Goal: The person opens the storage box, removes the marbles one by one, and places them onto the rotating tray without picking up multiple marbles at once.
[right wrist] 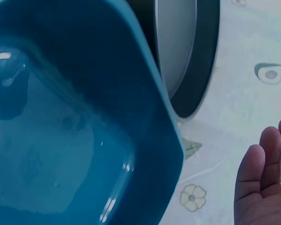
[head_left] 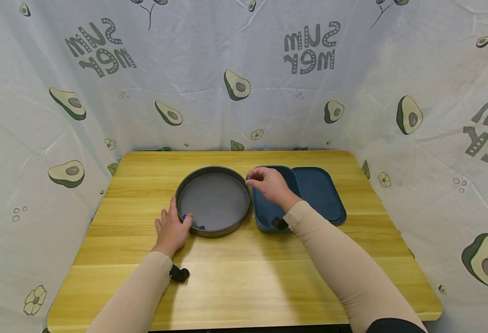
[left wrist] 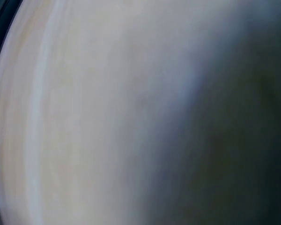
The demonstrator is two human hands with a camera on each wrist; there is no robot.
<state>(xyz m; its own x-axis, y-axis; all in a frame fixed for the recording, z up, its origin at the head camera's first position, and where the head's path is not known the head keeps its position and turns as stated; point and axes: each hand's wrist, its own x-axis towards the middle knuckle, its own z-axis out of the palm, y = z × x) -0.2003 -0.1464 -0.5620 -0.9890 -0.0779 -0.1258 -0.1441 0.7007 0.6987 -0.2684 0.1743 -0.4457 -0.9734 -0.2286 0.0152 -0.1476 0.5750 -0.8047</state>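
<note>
A round dark grey cake pan (head_left: 215, 199) lies left of the middle of the table. My left hand (head_left: 173, 231) holds its near-left rim, thumb over the inside and fingers along the outer wall. Several small dark blue marbles (head_left: 201, 227) rest in the pan near that thumb. Between thumb and fingertips, my right hand (head_left: 270, 185) pinches one blue marble (head_left: 247, 178), above the gap between the pan and a blue rectangular container (head_left: 265, 208). In the right wrist view, the container (right wrist: 47, 173) shows a glossy inside; the fingers appear at right, the marble out of sight.
A flat blue lid (head_left: 320, 196) lies against the container's right side. Both stand on a wooden table (head_left: 227, 286). Behind and at the sides hangs a white curtain (head_left: 202, 92) printed with avocados. The left wrist view is a blur.
</note>
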